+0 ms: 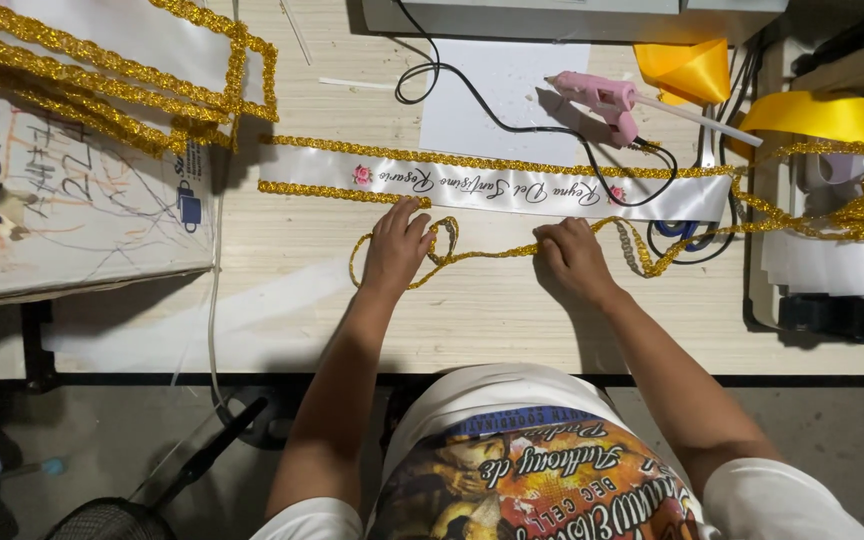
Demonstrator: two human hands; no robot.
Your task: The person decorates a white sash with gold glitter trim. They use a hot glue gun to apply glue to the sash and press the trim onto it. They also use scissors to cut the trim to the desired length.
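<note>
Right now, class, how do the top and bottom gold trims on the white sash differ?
The top gold trim spans the white sash fully; the bottom gold trim stops at the left hand, then runs loose and looped past the right hand. Both are glittery gold braid.

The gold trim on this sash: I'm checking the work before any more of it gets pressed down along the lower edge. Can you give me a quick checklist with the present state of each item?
1. Left hand on the glued end of the gold trim at the white sash lower edge: ok, fingertips rest there.
2. Right hand on the loose trim: ok, it presses it to the table.
3. Loose trim free of tangles: not ok, it loops between the hands.
4. Top edge trimmed: ok, gold runs along it.
5. Pink glue gun clear of the sash: ok, it lies beyond it, though its black cord crosses the sash.
6. Fresh glue on the lower edge: cannot tell.
</note>
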